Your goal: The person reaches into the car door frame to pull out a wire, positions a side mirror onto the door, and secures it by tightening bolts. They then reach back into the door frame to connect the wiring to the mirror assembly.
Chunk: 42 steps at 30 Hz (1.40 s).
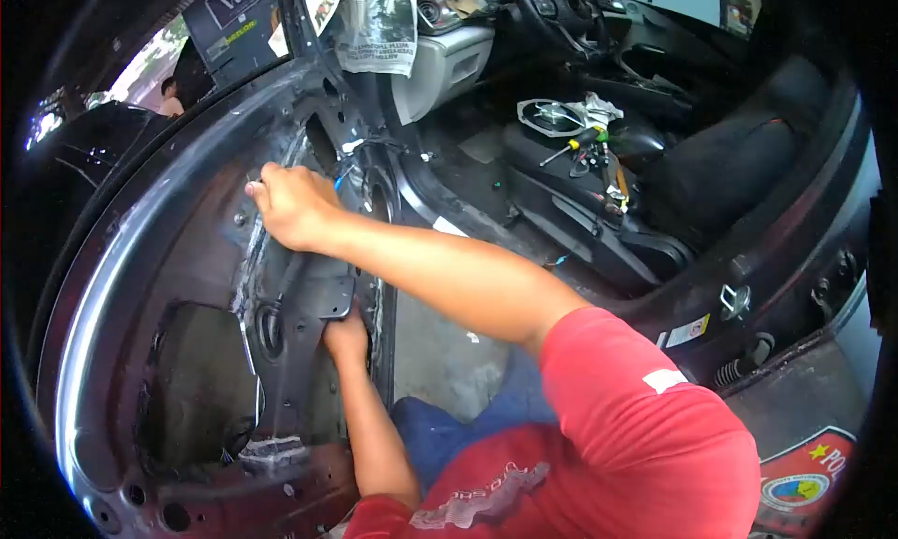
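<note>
A car door (210,258) with its inner trim off stands in front of me, its bare dark metal and cut-outs showing. My right hand (297,207) is up against the upper part of this door frame, fingers closed in a pinch at a small thing I cannot make out. Lower down, my left hand (346,338) reaches in behind a metal bracket plate (327,298); its fingers are hidden there. Grey sealant residue runs along the panel near both hands. White connectors and wiring (354,147) hang at the door's hinge side.
On the black car seat (571,202) lie a speaker ring (552,118), a yellow-handled screwdriver (568,149) and other tools. A plastic bag (376,24) hangs by the dashboard. The steering wheel (561,10) is beyond. A person (170,97) is partly visible outside at left.
</note>
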Motion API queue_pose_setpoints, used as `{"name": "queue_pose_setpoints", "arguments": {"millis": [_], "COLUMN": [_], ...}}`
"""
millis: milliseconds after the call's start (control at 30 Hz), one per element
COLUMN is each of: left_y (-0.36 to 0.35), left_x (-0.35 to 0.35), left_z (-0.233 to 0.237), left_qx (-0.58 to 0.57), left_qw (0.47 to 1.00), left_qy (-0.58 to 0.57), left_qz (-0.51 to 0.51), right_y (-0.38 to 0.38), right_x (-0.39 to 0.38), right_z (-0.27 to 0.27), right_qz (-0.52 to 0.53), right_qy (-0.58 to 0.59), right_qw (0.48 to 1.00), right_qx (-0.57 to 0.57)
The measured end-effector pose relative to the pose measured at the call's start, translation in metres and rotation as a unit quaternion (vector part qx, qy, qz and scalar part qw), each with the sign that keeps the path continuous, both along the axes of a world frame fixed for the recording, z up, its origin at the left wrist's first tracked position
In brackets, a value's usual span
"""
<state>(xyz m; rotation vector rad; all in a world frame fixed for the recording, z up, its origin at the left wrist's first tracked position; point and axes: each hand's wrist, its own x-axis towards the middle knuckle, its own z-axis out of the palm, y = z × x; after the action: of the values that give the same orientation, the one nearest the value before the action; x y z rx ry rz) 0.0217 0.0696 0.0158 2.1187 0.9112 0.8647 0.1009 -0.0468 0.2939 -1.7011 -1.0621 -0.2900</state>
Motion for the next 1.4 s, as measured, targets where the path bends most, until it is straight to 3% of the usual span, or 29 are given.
{"name": "queue_pose_setpoints", "arguments": {"millis": [67, 167, 233, 300, 333, 367, 433, 467, 533, 567, 633, 767, 833, 900, 967, 1033, 1100, 1167, 1233, 1300, 1400], "left_y": [-0.013, -0.019, -0.011, -0.008, -0.013, -0.026, -0.019, -0.014, -0.014, -0.008, -0.012, -0.027, -0.028, -0.055, -0.066, -0.073, -0.132, -0.202, -0.249, -0.258, -0.255], "left_x": [-0.003, -0.004, -0.006, -0.006, -0.007, -0.01, -0.009, -0.009, -0.009, -0.007, -0.008, -0.001, 0.0, 0.008, 0.003, -0.015, -0.025, -0.023, -0.007, 0.016, 0.045], "left_z": [0.011, 0.02, 0.012, 0.007, 0.02, 0.024, 0.016, 0.011, 0.01, 0.003, 0.001, -0.007, -0.011, 0.01, 0.008, -0.026, 0.015, 0.092, 0.179, 0.269, 0.374], "left_qx": [0.018, -0.027, -0.03, -0.001, -0.049, -0.002, -0.019, -0.013, -0.028, -0.016, -0.043, -0.042, 0.042, 0.064, -0.071, -0.023, -0.081, -0.142, -0.122, -0.115, -0.059], "left_qw": [0.998, 1.0, 0.998, 1.0, 0.994, 0.999, 0.998, 0.998, 0.997, 0.994, 0.989, 0.987, 0.984, 0.979, 0.979, 0.978, 0.962, 0.958, 0.961, 0.937, 0.962], "left_qy": [-0.06, -0.007, -0.049, -0.025, 0.06, -0.026, -0.049, -0.061, -0.062, -0.11, -0.139, -0.142, -0.116, -0.113, -0.014, 0.13, 0.262, 0.214, 0.102, 0.133, 0.102], "left_qz": [-0.02, 0.011, -0.014, 0.016, 0.07, 0.04, 0.026, 0.021, 0.024, 0.002, 0.022, 0.063, 0.127, 0.156, 0.188, 0.164, 0.007, -0.126, -0.228, -0.3, -0.245], "right_y": [0.004, 0.001, -0.001, -0.005, -0.019, -0.021, -0.037, -0.047, -0.072, -0.084, -0.109, -0.166, -0.2, -0.242, -0.27, -0.282, -0.28, -0.275, -0.274, -0.281, -0.294], "right_x": [-0.008, -0.012, -0.002, 0.013, 0.013, 0.025, 0.046, 0.054, 0.071, 0.084, 0.115, 0.172, 0.197, 0.212, 0.214, 0.187, 0.153, 0.117, 0.081, 0.051, 0.02], "right_z": [0.0, 0.003, 0.003, 0.001, 0.006, 0.007, 0.012, 0.01, -0.001, -0.009, -0.023, -0.07, -0.101, -0.111, -0.127, -0.124, -0.127, -0.124, -0.117, -0.107, -0.076], "right_qz": [-0.014, -0.005, 0.008, 0.052, 0.047, 0.036, 0.067, 0.057, 0.171, 0.163, 0.126, -0.098, -0.236, -0.316, -0.37, -0.354, -0.314, -0.265, -0.238, -0.197, -0.148], "right_qy": [0.058, 0.092, 0.101, 0.021, 0.036, 0.02, 0.071, 0.072, 0.105, 0.113, 0.113, 0.091, -0.03, 0.033, 0.064, 0.209, 0.288, 0.4, 0.423, 0.472, 0.513], "right_qw": [0.998, 0.995, 0.995, 0.998, 0.995, 0.988, 0.96, 0.962, 0.925, 0.927, 0.96, 0.99, 0.971, 0.947, 0.926, 0.909, 0.897, 0.867, 0.847, 0.827, 0.815], "right_qx": [0.022, 0.027, 0.016, 0.031, 0.079, 0.146, 0.263, 0.259, 0.322, 0.319, 0.223, 0.038, 0.038, -0.045, -0.035, -0.066, -0.116, -0.133, -0.216, -0.234, -0.227]}}
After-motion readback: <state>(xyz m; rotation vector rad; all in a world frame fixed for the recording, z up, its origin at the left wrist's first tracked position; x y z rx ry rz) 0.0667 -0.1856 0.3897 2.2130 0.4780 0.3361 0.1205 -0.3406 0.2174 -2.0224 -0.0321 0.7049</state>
